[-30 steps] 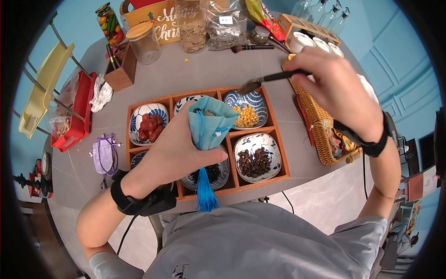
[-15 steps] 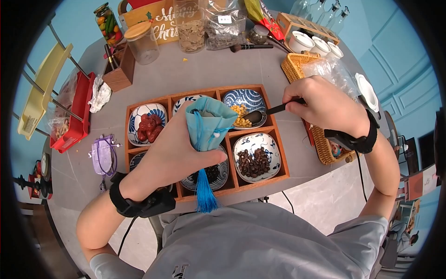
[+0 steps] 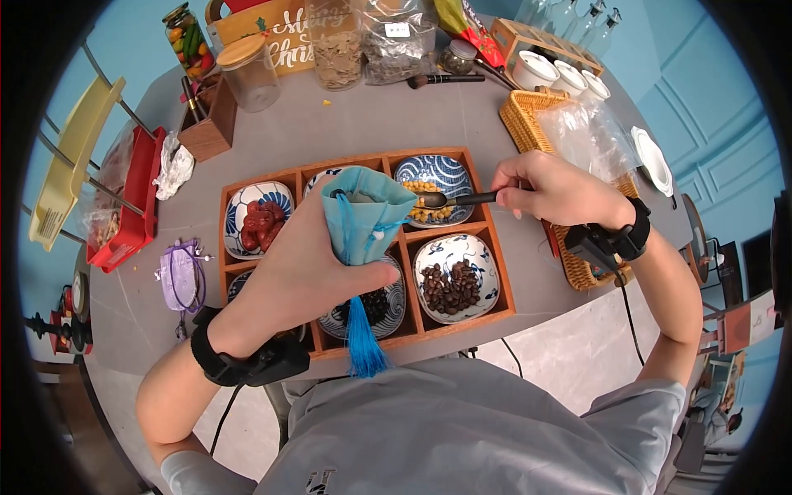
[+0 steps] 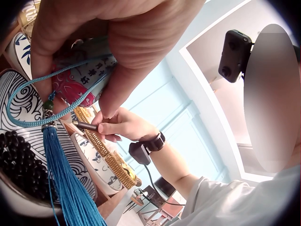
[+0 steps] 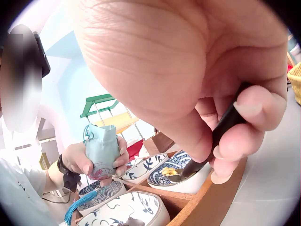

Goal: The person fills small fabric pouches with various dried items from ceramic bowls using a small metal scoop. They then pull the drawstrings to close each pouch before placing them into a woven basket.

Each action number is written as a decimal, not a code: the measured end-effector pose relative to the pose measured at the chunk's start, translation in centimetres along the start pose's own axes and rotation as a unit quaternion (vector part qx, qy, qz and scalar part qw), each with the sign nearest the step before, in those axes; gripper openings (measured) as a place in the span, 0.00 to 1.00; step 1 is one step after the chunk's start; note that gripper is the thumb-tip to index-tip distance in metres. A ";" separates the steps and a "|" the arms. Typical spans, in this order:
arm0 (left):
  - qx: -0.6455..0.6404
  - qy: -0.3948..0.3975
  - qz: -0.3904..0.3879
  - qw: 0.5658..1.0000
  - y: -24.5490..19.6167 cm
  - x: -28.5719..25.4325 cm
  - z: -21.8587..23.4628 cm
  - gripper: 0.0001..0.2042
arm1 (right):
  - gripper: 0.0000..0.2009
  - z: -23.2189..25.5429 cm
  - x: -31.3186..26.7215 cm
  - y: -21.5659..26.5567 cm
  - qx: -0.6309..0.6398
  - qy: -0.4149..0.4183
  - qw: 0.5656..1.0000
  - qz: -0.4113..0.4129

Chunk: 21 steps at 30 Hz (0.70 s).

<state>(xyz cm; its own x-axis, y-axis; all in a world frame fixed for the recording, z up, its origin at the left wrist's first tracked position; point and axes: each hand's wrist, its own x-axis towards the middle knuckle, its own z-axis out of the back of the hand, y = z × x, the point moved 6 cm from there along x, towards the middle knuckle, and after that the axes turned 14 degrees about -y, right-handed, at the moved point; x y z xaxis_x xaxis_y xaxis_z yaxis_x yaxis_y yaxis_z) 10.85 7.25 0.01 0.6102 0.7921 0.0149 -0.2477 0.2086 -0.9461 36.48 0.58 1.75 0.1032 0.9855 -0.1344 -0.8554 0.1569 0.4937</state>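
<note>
My left hand (image 3: 289, 260) grips a light-blue drawstring pouch (image 3: 367, 223) upright above the wooden divided tray (image 3: 497, 264), its mouth gaping upward and a blue tassel (image 3: 363, 338) hanging below. In the right wrist view, pink print shows low on the pouch (image 5: 102, 153). My right hand (image 3: 569, 188) pinches the dark handle of a small spoon (image 3: 474, 199). The spoon's head dips among yellow corn kernels (image 5: 168, 172) in a blue wave-patterned bowl (image 3: 437, 169). Nearer me, coffee beans (image 3: 450, 287) fill part of a white bowl; black beads or beans (image 4: 23, 165) lie under the pouch.
Red dates (image 3: 262, 224) sit in the tray's left bowl. A wicker basket (image 3: 521, 124) holding clear plastic bags stands to the right, partly under my right forearm. Left of the tray lie a purple pouch (image 3: 183, 276) and a red bin (image 3: 136, 223). Jars and bags line the back.
My right hand has come down and toward me from above the basket, bringing the spoon into the corn bowl, then slid it further left among the kernels. The left hand and pouch stay nearly still.
</note>
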 end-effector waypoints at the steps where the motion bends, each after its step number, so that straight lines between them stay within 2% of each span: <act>1: 0.003 -0.001 0.000 1.000 -0.1 -0.1 0.0 0.36 | 0.06 0.0 0.1 -0.2 0.001 -0.002 1.000 0.000; 8: 0.020 -0.004 0.015 1.000 -0.2 -0.2 0.2 0.35 | 0.08 1.1 -0.4 -1.7 0.042 -0.039 0.998 -0.032; 11: 0.006 0.021 0.009 1.000 -0.5 0.1 -0.1 0.34 | 0.07 2.8 -0.7 -1.4 0.043 -0.052 0.998 -0.013; 19: -0.008 0.013 0.013 1.000 -0.2 0.3 -0.3 0.34 | 0.04 7.2 -3.0 4.3 0.048 -0.091 0.994 0.038; 21: 0.004 0.010 0.015 1.000 0.1 0.4 -0.3 0.37 | 0.06 7.6 -3.5 6.8 -0.004 -0.099 0.994 0.056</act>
<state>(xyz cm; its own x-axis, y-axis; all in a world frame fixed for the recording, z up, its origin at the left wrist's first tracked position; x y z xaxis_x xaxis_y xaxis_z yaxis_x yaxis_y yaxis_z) 11.25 7.42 -0.15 0.6180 0.7859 -0.0206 -0.2720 0.1891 -0.9435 34.15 -1.33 12.11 0.1050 0.9901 0.0929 -0.8705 0.0463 0.4899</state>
